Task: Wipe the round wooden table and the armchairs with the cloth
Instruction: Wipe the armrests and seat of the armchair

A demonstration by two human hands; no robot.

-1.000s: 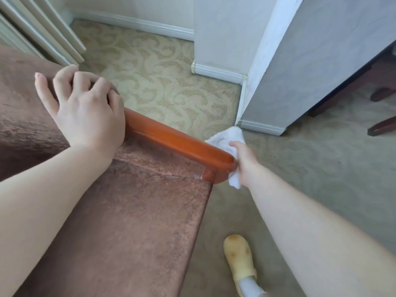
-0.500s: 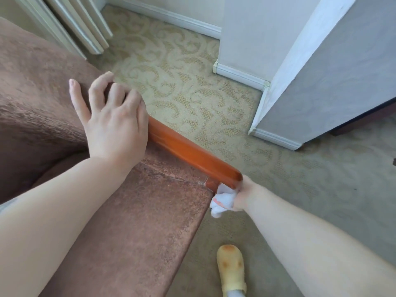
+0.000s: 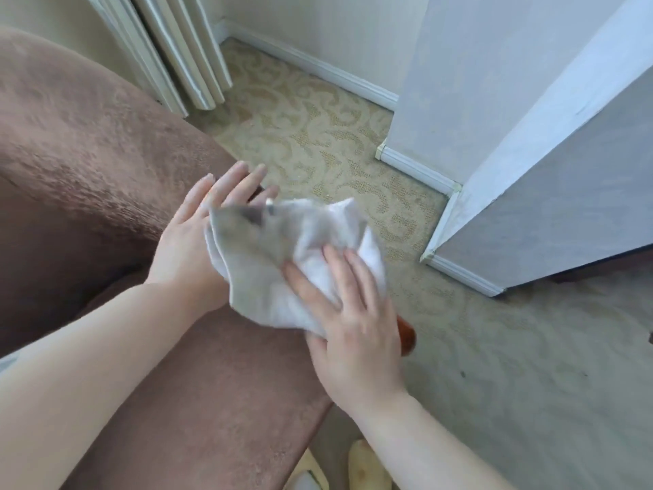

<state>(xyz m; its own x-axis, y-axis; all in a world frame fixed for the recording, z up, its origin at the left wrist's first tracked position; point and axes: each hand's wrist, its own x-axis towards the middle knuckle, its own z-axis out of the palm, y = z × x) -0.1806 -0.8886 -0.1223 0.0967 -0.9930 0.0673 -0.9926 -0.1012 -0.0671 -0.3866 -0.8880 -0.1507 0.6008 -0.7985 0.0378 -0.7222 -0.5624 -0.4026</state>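
A brown upholstered armchair (image 3: 106,192) fills the left side. Only the front tip of its polished wooden armrest (image 3: 406,335) shows; my hands and the cloth hide the remainder. The white cloth (image 3: 279,256), greyish on its left part, is spread above the armrest. My right hand (image 3: 349,323) lies on top of the cloth, fingers splayed, holding its lower right part. My left hand (image 3: 201,235) is palm up with straight fingers under the cloth's left edge, supporting it.
Patterned beige carpet (image 3: 318,143) covers the floor. A white wall corner with baseboard (image 3: 441,178) juts in at the right. Pale curtain folds (image 3: 183,54) hang at the top left. My yellow slippers (image 3: 364,468) are at the bottom edge beside the seat.
My right hand brought the cloth up from the armrest's front end onto the top. My left hand left the armrest's back part and turned palm up under the cloth.
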